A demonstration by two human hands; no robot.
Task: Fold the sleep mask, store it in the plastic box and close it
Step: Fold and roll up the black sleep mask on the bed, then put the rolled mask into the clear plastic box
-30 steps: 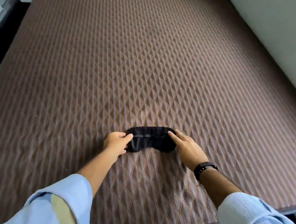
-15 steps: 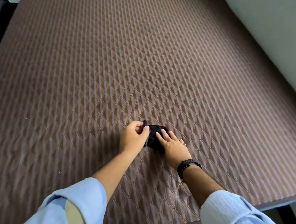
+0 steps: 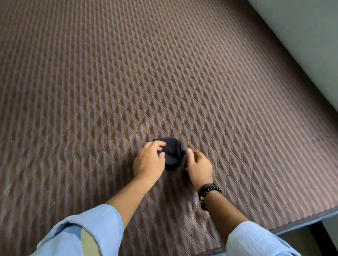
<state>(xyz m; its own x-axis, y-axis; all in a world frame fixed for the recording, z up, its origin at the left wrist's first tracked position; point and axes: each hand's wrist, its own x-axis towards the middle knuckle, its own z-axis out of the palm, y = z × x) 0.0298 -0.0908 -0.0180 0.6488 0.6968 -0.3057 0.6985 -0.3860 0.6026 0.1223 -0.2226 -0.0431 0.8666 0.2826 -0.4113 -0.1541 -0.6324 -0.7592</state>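
Observation:
The black sleep mask [image 3: 172, 153] lies folded into a compact bundle on the brown quilted mattress [image 3: 127, 76]. My left hand [image 3: 149, 162] sits on its left side, fingers curled over the fabric's edge. My right hand [image 3: 198, 167] is at its right side, with the thumb and fingertips touching or nearly touching the bundle; whether it grips the fabric is unclear. A dark bead bracelet is on my right wrist. No plastic box is in view.
The mattress's near edge [image 3: 297, 220] runs along the lower right, with floor and a dark gap below it. A pale wall [image 3: 317, 48] borders the mattress on the right.
The mask was spread flat between my hands; my left hand carried its left end over to the right, and now it is a small folded bundle. The view shifted slightly.

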